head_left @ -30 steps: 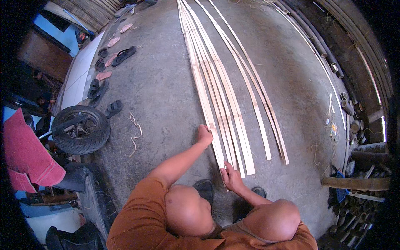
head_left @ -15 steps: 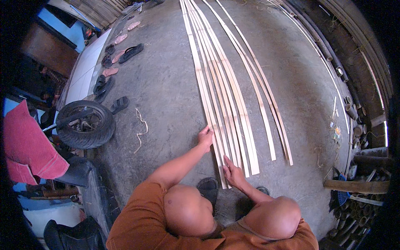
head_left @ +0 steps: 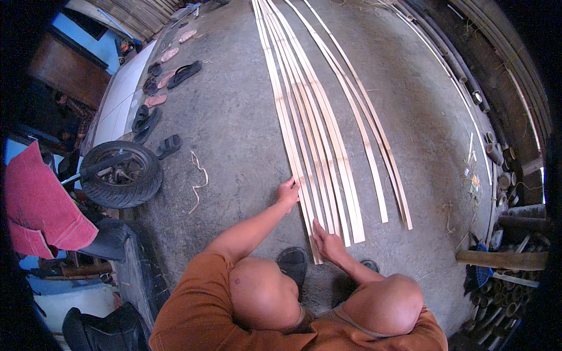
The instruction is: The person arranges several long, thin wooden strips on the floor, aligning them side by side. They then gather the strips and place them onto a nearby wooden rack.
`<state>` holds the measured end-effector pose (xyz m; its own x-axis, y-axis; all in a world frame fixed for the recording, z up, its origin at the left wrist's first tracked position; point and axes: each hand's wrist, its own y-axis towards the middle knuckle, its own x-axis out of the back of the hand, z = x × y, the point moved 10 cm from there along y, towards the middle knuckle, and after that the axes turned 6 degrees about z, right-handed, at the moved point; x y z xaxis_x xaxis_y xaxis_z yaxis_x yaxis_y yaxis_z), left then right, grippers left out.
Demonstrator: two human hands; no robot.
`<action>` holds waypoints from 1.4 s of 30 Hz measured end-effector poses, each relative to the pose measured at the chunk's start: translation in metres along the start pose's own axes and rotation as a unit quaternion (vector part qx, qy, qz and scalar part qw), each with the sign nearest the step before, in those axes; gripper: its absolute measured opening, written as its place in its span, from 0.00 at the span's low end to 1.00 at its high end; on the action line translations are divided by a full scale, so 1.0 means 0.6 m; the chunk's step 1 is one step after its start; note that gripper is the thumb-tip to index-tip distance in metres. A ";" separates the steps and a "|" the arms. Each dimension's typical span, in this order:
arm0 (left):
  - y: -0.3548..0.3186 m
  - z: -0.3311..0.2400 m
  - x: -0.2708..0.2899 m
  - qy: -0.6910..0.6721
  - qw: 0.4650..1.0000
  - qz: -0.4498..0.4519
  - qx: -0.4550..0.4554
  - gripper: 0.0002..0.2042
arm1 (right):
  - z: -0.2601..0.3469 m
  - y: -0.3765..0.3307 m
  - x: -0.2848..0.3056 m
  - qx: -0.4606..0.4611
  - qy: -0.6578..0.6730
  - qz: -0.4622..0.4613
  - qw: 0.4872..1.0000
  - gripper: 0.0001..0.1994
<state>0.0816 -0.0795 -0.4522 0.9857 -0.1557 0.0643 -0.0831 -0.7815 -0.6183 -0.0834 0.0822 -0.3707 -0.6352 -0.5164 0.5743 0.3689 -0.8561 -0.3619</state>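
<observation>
Several long, pale bamboo strips (head_left: 339, 155) lie lengthwise before me, fanning apart toward my feet. My left hand (head_left: 287, 194) is closed on the edge of the leftmost bamboo strip (head_left: 285, 128), some way up from its near end. Lower down, my right hand (head_left: 330, 244) pinches the strips' right edge close to their near ends, its fingertips partly hidden. Those near ends come down between my knees, beside a dark sandal (head_left: 292, 264) on my foot. Right of the main group lie a few more bamboo strips (head_left: 374, 175), apart from my hands.
A motorcycle wheel (head_left: 121, 175) and a pink cloth (head_left: 44, 205) are on the left. Sandals (head_left: 184, 74) line a white tiled ledge (head_left: 126, 88). Bamboo poles (head_left: 503, 260) and cut tubes are piled along the right side. A curled fibre strand (head_left: 201, 178) lies on the concrete floor.
The near ends of the two leftmost strips have drawn together between my hands. Both hands stay almost where they were.
</observation>
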 end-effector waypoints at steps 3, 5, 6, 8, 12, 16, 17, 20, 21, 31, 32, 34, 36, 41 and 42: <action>-0.005 -0.032 0.006 0.304 0.951 -0.047 -0.031 0.29 | 0.010 0.005 0.025 0.022 -0.082 -0.031 0.996 0.25; -0.017 -0.065 -0.011 0.430 0.897 -0.071 -0.082 0.30 | 0.000 0.015 0.035 0.007 -0.129 -0.041 0.991 0.21; -0.024 -0.067 -0.007 0.434 0.889 -0.082 -0.121 0.31 | -0.005 0.031 0.030 -0.007 -0.145 -0.027 0.989 0.19; -0.032 -0.067 -0.026 0.476 0.865 -0.049 -0.149 0.33 | -0.013 0.045 0.034 -0.025 -0.160 -0.021 0.987 0.18; -0.052 -0.056 -0.056 0.563 0.814 0.034 -0.140 0.37 | -0.016 0.052 0.046 -0.049 -0.138 -0.040 0.988 0.18; -0.055 -0.051 -0.051 0.567 0.809 0.052 -0.149 0.39 | -0.006 0.045 0.057 0.017 -0.136 -0.135 0.981 0.21; -0.057 -0.053 -0.054 0.566 0.809 0.053 -0.151 0.39 | -0.027 0.045 0.050 -0.008 -0.077 -0.119 0.990 0.21; -0.062 -0.053 -0.048 0.572 0.806 0.051 -0.147 0.39 | -0.024 0.030 0.053 -0.066 0.073 -0.081 0.992 0.25; -0.065 -0.055 -0.051 0.578 0.801 0.052 -0.145 0.38 | -0.024 0.026 0.043 -0.050 0.060 -0.073 0.994 0.28; -0.061 -0.056 -0.055 0.614 0.767 0.100 -0.158 0.34 | 0.046 0.000 0.039 0.081 0.142 -0.129 0.978 0.27; -0.047 -0.057 -0.044 0.578 0.789 0.067 -0.198 0.32 | 0.061 -0.003 0.043 0.099 0.147 -0.146 0.973 0.27; -0.021 -0.044 0.016 0.505 0.820 -0.015 -0.271 0.30 | 0.063 0.017 0.003 0.065 0.170 -0.083 0.980 0.27; -0.018 -0.063 0.027 0.448 0.851 -0.066 -0.265 0.26 | 0.042 0.020 -0.017 0.012 0.179 -0.058 0.982 0.26; -0.014 -0.069 0.076 0.228 0.954 -0.102 -0.163 0.24 | 0.046 0.030 -0.033 -0.010 0.154 -0.028 0.988 0.26; -0.010 -0.061 0.087 0.206 0.962 -0.101 -0.148 0.24 | 0.045 0.036 -0.044 -0.007 0.151 -0.024 0.988 0.26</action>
<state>0.1284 -0.1052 -0.4164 0.8496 -0.1606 0.5024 0.0061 -0.9494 -0.3139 -0.0403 0.0770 -0.3736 -0.8258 -0.4451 0.3463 0.3256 -0.8777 -0.3516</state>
